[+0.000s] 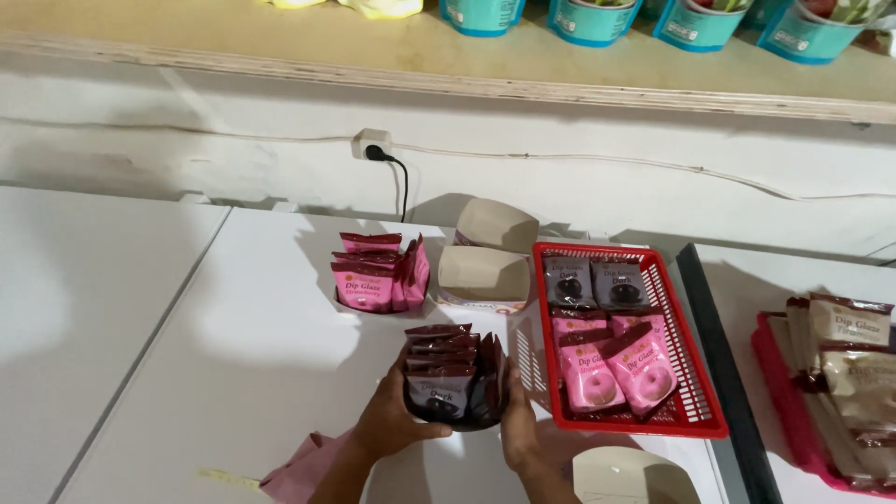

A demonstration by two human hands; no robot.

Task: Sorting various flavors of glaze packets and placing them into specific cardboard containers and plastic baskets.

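Both of my hands clasp a small open box packed with several dark brown snack packets (455,376), standing on the white table top (252,345). My left hand (392,417) grips its left side and my right hand (519,431) presses its right side. Behind it stands a matching box of pink snack packets (376,272). To the right, a red mesh basket (695,378) holds two dark packets at the back and several pink ones in front.
Two empty beige cardboard boxes (484,254) lie behind the basket, and another beige one (625,476) sits at the bottom edge. A red tray of brown and cream packets (845,373) is at far right. Wall socket and cable (376,147) above; teal cups (695,23) on a shelf.
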